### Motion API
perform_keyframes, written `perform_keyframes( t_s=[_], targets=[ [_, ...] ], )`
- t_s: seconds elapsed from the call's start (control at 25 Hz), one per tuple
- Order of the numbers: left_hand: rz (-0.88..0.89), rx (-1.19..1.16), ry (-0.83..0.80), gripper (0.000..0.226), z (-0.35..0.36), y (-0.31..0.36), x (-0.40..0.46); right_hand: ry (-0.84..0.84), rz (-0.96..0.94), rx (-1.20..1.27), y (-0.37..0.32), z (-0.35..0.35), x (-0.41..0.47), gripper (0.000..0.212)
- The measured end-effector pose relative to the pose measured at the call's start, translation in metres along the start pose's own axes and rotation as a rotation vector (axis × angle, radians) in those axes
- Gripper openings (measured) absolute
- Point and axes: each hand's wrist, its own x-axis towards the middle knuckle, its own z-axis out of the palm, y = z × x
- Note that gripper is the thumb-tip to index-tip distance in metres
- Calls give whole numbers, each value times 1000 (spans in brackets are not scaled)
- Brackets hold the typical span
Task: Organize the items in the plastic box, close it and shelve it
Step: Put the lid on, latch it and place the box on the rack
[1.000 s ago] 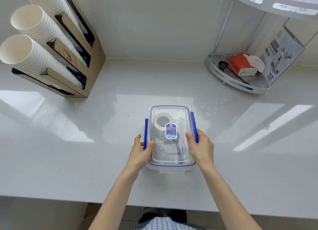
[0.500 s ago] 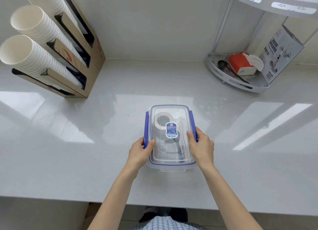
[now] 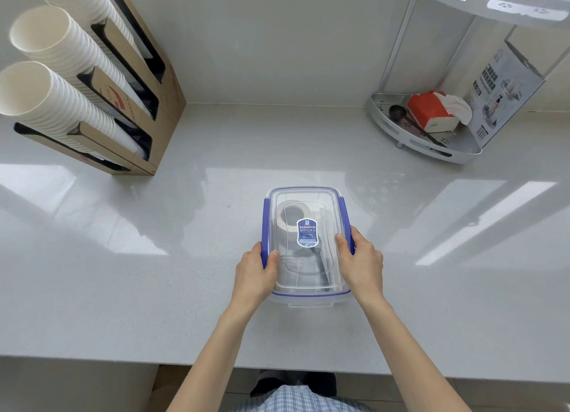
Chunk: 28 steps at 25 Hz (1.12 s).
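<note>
- The plastic box (image 3: 307, 245) sat on the white counter (image 3: 154, 273), its clear lid (image 3: 305, 195) already on and a roll of tape (image 3: 288, 219) dimly visible inside, beyond both thumbs.
- The left hand (image 3: 254, 276) clasped the box's left side: thumb on the lid, fingers curled around the blue side latch (image 3: 264, 226).
- The right hand (image 3: 361, 263) mirrored it, thumb flat on the lid and fingers wrapped over the right latch (image 3: 347, 223).
- Judged from this, the closing step was in hand; whether both latches had snapped home could not be told.
- The next move would call for pressing each latch down under the fingers, then lifting the box level toward the corner shelf (image 3: 431, 152), well beyond the right fingertips.
</note>
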Motion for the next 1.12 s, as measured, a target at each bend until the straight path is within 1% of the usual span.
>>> perform_keyframes(
  t_s=[0.12,0.2,0.28,0.36,0.48,0.64,0.84,1.12],
  targets=[
    [-75,-188,-51,39,-4,-1,-1,-73,37,75,-2,-6,-3,39],
    [-146,-326,-92,43,-7,-4,1,-162,116,137,-1,-12,-7,51],
    [-197,-424,-134,45,-10,-7,3,-229,188,136,4,-19,-12,60],
    [-227,-499,-164,45,-11,-8,4,-249,216,135,11,-24,-14,58],
    [-246,-584,-181,40,-13,-5,5,-257,229,215,15,-28,-13,49],
    [-218,-636,-188,41,-19,9,12,-214,189,304,5,-35,-4,36],
    [-146,-672,-209,42,-21,38,19,-148,88,297,-13,-58,13,28],
    [7,-732,-329,45,-33,103,34,-95,-62,358,-50,-115,50,19]
  ],
)
